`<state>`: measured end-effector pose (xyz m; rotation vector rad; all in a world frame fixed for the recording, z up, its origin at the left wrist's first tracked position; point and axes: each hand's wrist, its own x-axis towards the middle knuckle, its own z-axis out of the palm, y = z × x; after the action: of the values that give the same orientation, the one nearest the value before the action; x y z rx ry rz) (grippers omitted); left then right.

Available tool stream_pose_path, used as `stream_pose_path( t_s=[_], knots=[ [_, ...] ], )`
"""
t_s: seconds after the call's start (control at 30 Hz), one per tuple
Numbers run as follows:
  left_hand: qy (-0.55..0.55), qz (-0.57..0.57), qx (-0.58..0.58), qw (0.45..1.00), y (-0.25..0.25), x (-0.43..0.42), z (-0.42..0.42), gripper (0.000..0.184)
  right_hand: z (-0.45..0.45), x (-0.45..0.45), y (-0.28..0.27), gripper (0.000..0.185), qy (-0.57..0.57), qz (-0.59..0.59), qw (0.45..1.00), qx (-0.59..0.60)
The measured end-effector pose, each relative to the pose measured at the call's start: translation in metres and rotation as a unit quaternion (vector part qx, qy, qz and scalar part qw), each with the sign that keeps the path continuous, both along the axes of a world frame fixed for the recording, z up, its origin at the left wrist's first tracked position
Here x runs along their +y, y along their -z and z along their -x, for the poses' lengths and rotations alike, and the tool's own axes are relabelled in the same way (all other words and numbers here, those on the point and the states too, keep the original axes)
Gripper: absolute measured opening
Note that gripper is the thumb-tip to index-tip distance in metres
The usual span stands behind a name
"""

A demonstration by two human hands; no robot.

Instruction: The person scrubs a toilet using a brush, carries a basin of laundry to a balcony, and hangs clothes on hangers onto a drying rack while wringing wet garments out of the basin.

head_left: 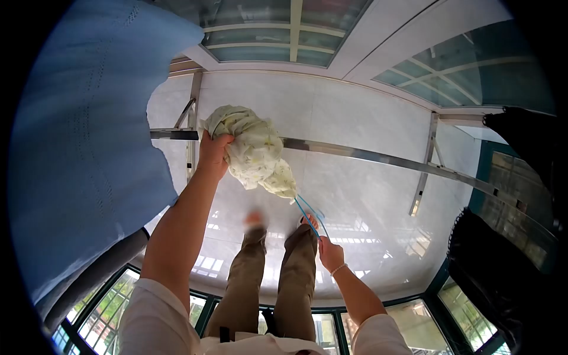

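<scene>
Bunched in my left hand (pixel 214 155) is a pale yellow-green patterned cloth (pixel 251 145), held up in front of me near the middle of the view. A thin blue hanger (pixel 307 214) runs from the cloth's lower corner down to my right hand (pixel 331 254), whose fingers are closed around its end. What the hanger does inside the cloth is hidden.
A metal rail (pixel 367 155) on brackets crosses below the cloth. Blue fabric (pixel 83 136) hangs at the left, dark garments (pixel 491 266) at the right. Windowed doors (pixel 278 29) stand ahead, over a shiny pale floor (pixel 373 236).
</scene>
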<state>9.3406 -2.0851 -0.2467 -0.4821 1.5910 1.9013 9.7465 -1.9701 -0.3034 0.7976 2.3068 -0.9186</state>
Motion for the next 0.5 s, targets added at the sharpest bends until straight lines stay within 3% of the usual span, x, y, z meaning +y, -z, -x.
stream_pose_path(
  t_s=[0.07, 0.2, 0.33, 0.47, 0.5],
  knots=[
    [-0.015, -0.063, -0.034, 0.997, -0.012, -0.013, -0.028, 0.06, -0.031, -0.002, -0.066, 0.015, 0.06, -0.003, 0.996, 0.059],
    [-0.009, -0.104, -0.069, 0.992, -0.103, -0.032, -0.105, 0.056, -0.064, -0.025, -0.214, 0.015, 0.189, -0.022, 0.977, 0.095],
    [-0.005, -0.127, -0.127, 0.984, -0.187, -0.036, -0.155, 0.05, -0.08, -0.05, -0.323, 0.02, 0.148, -0.119, 0.959, 0.211],
    [0.073, -0.278, -0.184, 0.94, -0.231, -0.031, -0.181, 0.054, -0.12, -0.056, -0.39, 0.029, -0.015, -0.15, 0.938, 0.312],
    [0.084, -0.24, -0.153, 0.955, -0.245, -0.026, -0.189, 0.053, -0.132, -0.052, -0.402, 0.034, -0.055, -0.135, 0.937, 0.316]
  ],
)
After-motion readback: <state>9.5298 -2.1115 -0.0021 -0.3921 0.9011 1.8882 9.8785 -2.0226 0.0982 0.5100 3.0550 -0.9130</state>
